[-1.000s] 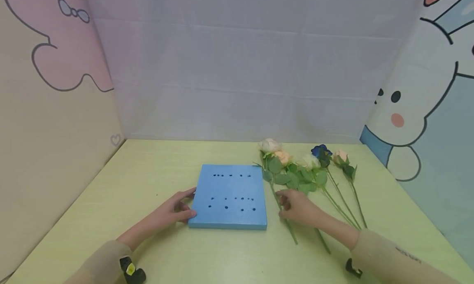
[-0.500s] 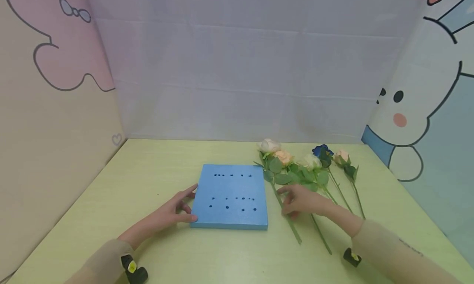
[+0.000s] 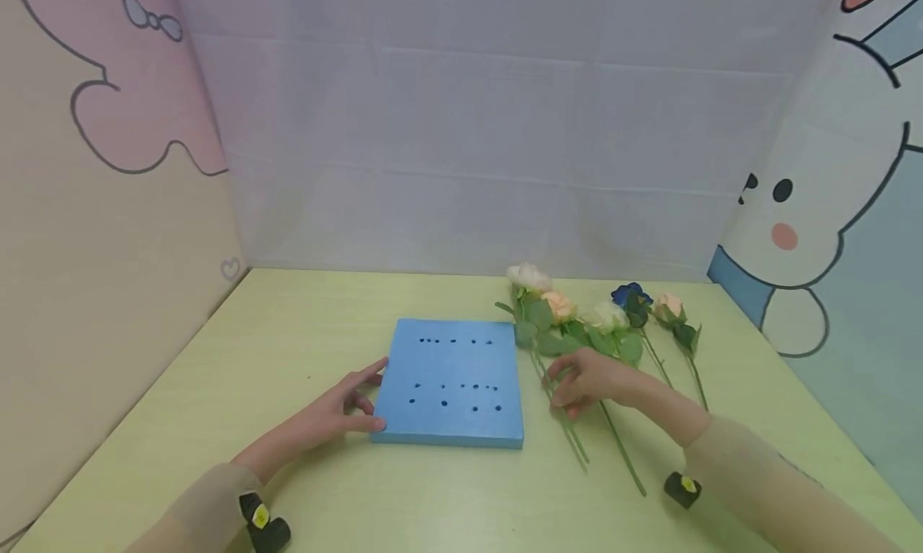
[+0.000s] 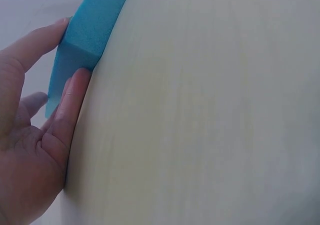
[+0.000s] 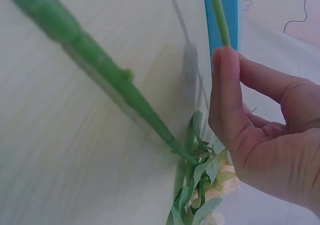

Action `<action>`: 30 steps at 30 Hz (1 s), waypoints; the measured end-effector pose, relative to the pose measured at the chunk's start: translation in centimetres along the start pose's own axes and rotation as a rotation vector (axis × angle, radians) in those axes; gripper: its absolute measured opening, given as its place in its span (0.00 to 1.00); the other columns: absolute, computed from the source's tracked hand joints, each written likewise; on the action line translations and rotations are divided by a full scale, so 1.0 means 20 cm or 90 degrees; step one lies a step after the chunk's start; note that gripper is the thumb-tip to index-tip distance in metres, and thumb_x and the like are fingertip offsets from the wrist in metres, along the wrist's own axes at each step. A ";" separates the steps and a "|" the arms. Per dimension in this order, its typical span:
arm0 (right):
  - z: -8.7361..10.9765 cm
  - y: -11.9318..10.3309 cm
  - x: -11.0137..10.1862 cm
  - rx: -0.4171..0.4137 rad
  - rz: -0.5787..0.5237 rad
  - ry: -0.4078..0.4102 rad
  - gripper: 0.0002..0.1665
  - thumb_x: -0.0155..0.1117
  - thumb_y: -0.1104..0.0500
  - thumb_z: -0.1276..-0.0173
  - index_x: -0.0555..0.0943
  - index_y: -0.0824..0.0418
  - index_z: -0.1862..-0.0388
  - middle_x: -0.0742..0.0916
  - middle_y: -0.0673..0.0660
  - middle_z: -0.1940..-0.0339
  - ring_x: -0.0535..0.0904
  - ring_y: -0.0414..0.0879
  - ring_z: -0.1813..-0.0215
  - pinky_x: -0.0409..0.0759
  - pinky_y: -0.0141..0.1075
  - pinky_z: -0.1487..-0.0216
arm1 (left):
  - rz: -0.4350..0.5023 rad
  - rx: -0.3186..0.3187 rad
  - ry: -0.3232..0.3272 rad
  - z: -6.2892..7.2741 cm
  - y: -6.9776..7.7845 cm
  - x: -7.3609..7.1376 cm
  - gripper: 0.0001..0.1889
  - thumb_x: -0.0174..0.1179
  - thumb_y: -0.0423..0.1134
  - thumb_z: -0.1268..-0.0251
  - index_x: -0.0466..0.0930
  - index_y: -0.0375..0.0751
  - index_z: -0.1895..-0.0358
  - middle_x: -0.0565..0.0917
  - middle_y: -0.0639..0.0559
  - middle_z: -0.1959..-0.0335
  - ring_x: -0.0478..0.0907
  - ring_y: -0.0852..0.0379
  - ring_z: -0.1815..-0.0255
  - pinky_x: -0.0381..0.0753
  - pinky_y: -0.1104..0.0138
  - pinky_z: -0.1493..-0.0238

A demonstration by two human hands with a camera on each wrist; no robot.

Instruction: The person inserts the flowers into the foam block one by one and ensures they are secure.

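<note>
A blue foam board [image 3: 450, 377] with rows of small holes lies flat on the table. At its left side my left hand [image 3: 342, 405] touches the edge, thumb at the near corner and straight fingers along the side; the left wrist view shows them against the board's corner [image 4: 85, 45]. Just right of the board, my right hand [image 3: 587, 381] pinches the green stem [image 5: 219, 15] of a pale artificial rose [image 3: 530, 277] between thumb and fingertips. This stem hangs slightly above the table, its shadow beside it. The rose's leaves overlap a peach rose [image 3: 559, 305].
Right of the held stem lie a white rose [image 3: 608, 316], a blue rose [image 3: 630, 295] and a pale pink rose [image 3: 669, 306]. A thick stem [image 5: 110, 75] crosses the right wrist view. Behind the table hangs a pale cloth [image 3: 469, 136].
My right hand has taken hold of the pale rose's stem and raised it a little off the table. My left hand stays at the board's edge, nearly unmoved.
</note>
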State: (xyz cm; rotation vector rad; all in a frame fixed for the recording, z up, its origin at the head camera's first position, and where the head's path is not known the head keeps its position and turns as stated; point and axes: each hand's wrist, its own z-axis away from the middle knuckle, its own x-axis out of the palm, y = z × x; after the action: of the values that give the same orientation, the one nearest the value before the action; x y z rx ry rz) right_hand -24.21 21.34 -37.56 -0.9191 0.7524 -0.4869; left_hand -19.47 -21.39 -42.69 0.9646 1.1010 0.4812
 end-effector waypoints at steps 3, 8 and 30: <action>-0.01 -0.02 0.00 -0.002 -0.001 0.006 0.23 0.65 0.69 0.36 0.73 0.76 0.45 0.88 0.60 0.67 0.84 0.43 0.73 0.86 0.39 0.63 | 0.003 0.003 -0.005 -0.01 0.00 0.00 0.49 0.69 0.47 0.40 0.47 0.54 0.20 0.63 0.38 0.28 0.74 0.53 0.51 0.69 0.61 0.47; -0.03 -0.07 -0.02 -0.021 0.013 0.029 0.19 0.66 0.68 0.37 0.73 0.74 0.49 0.88 0.57 0.71 0.85 0.45 0.73 0.86 0.43 0.62 | 0.012 0.007 -0.008 -0.01 -0.02 0.00 0.49 0.69 0.45 0.39 0.47 0.55 0.20 0.62 0.37 0.27 0.74 0.53 0.52 0.67 0.58 0.45; -0.35 -0.43 -0.07 -0.178 0.052 0.144 0.15 0.68 0.64 0.35 0.76 0.66 0.52 0.89 0.61 0.66 0.87 0.64 0.57 0.84 0.55 0.53 | 0.019 -0.008 -0.006 -0.01 -0.02 0.00 0.48 0.69 0.45 0.40 0.48 0.58 0.20 0.63 0.40 0.26 0.75 0.54 0.52 0.67 0.56 0.43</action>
State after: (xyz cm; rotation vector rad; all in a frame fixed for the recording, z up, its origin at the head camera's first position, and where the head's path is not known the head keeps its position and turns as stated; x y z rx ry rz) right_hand -30.95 14.07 -32.39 -1.0993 1.0790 -0.4245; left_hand -19.71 -21.54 -42.98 0.9729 1.0755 0.5065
